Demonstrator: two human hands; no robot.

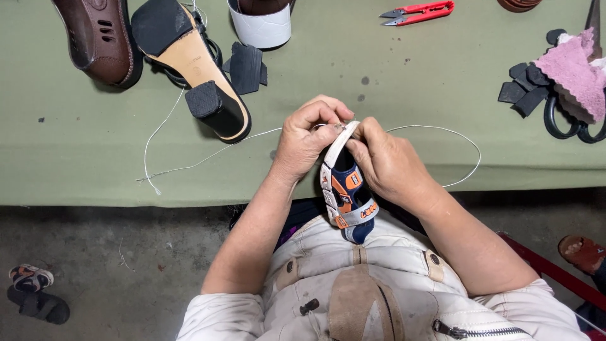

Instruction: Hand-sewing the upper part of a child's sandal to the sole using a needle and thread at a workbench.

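A small child's sandal (346,189), navy and orange with white straps, is held upright over my lap at the table's near edge. My left hand (307,137) pinches the top of its white strap. My right hand (385,161) grips the same strap from the other side, fingers closed. A long white thread (435,131) runs from between my fingers across the green table cover (410,76) in a loop to the right, and another length (165,120) trails left.
On the table lie a high-heeled sandal sole-up (192,63), a brown shoe (98,38), black rubber pieces (246,66), a white cup (262,25), red thread snips (420,11), a pink cloth (574,72) and black scissors (568,120). A second small sandal (35,293) lies on the floor.
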